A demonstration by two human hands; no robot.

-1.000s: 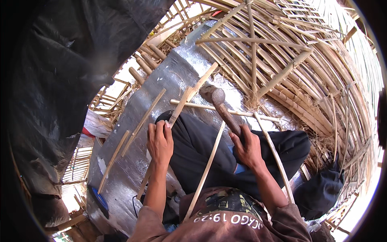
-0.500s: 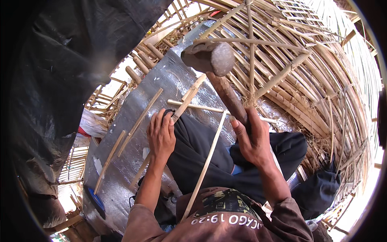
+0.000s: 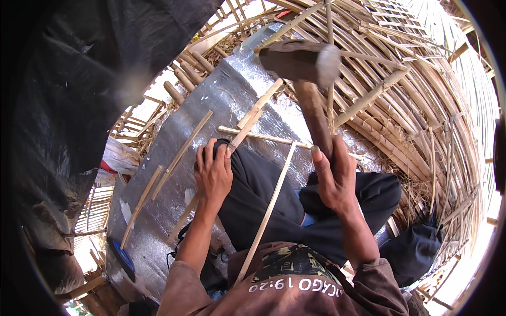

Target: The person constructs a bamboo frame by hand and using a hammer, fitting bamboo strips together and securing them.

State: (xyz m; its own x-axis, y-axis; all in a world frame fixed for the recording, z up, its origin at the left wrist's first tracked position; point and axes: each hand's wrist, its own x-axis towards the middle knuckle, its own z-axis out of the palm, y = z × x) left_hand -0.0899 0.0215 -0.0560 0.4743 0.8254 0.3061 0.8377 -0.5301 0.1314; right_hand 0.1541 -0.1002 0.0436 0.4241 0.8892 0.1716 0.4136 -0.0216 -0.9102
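Observation:
My right hand (image 3: 339, 174) is wrapped round the dark wooden handle of a hammer (image 3: 313, 108). Its heavy metal head is raised over the far part of the mat, slightly blurred. Beside my left knee, my left hand (image 3: 213, 176) grips the near end of a split bamboo strip (image 3: 246, 131), thumb on top. That strip slants away over a thin pale bamboo stick (image 3: 271, 138) lying crosswise. A short bamboo piece (image 3: 261, 102) lies just beyond, partly against the held strip. One long thin bamboo stick (image 3: 268, 210) leans across my lap.
Under me is a shiny silver mat (image 3: 174, 142), with loose bamboo strips (image 3: 183, 152) at the left. Piled bamboo slats (image 3: 390, 116) curve round the right side. A black sheet (image 3: 74, 105) hangs at the left. A blue object (image 3: 124, 256) lies at the mat's lower left.
The hammer head has swung to the right and a little farther away, with my right hand shifting slightly right. My left hand stays almost in place on the bamboo strip.

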